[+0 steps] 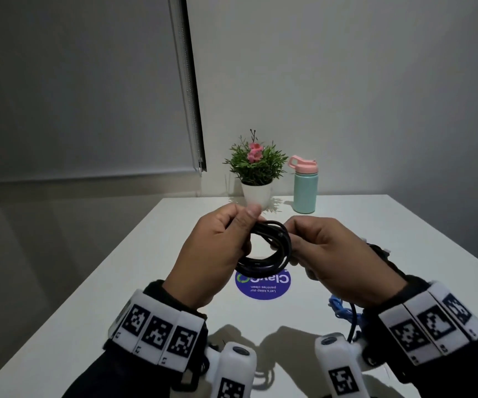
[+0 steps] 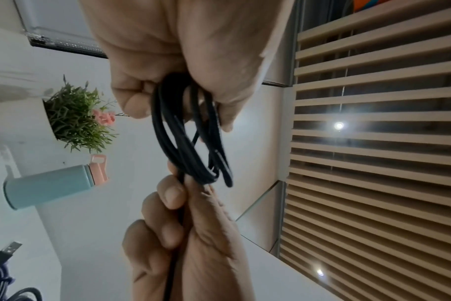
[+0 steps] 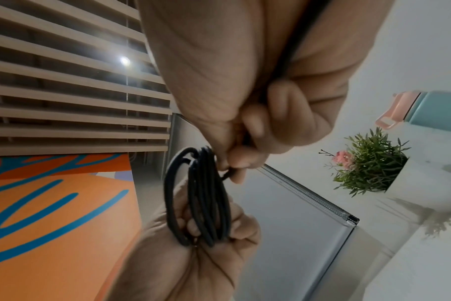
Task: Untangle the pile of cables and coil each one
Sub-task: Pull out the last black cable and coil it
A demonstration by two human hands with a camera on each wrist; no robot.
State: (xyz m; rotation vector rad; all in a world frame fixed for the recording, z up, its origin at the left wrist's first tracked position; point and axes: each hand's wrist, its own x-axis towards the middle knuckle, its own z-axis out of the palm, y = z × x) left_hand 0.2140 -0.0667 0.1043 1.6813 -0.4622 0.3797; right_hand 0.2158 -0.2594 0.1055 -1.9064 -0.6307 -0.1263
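Observation:
A black cable (image 1: 269, 251) is wound into a small coil of several loops and held in the air over the white table (image 1: 146, 268). My left hand (image 1: 249, 225) grips the coil's left side, thumb on top; the loops pass through its curled fingers (image 2: 131, 106). My right hand (image 1: 289, 242) pinches the coil's right side, and a strand of the black cable (image 3: 286, 61) runs back through its palm. The coil (image 3: 201, 199) hangs between both hands. A blue cable (image 1: 341, 307) lies on the table under my right wrist, its USB plug (image 2: 12, 247) showing in the left wrist view.
A potted plant (image 1: 256, 193) and a mint bottle with a pink lid (image 1: 305, 191) stand at the table's far edge by the wall. A round blue sticker (image 1: 263, 285) lies below the coil. More dark cable (image 1: 375, 249) lies behind my right hand.

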